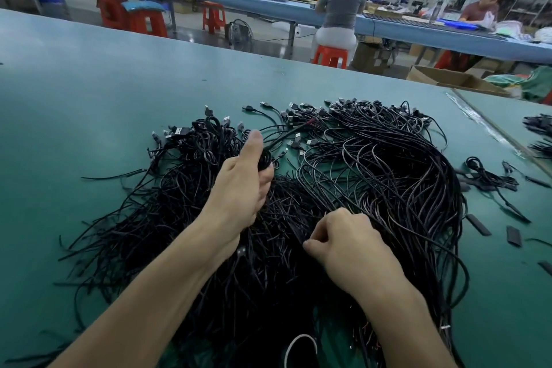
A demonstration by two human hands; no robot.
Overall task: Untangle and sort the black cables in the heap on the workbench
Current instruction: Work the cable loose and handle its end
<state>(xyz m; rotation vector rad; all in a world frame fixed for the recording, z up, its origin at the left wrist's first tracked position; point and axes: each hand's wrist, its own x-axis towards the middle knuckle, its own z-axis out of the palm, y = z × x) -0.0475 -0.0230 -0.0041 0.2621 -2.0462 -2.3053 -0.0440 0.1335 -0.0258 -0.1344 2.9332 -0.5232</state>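
Observation:
A big heap of black cables (373,176) with USB plugs at their far ends sprawls over the green workbench (98,92). My left hand (242,182) sits in the heap's middle, thumb up, gripping a bundle of cables (265,158) that runs down under the palm. My right hand (343,242) lies lower and to the right, fingers curled, pinching thin cable strands on top of the heap. On the right side the cables lie combed in long parallel curves; on the left they are tangled with loose cut ends.
Small cable clumps (490,176) and short black pieces (513,236) lie on the bench at right. A white cable loop (298,349) shows near the bottom edge. Beyond the bench are red stools (330,55), a cardboard box (448,78) and two people at a blue table.

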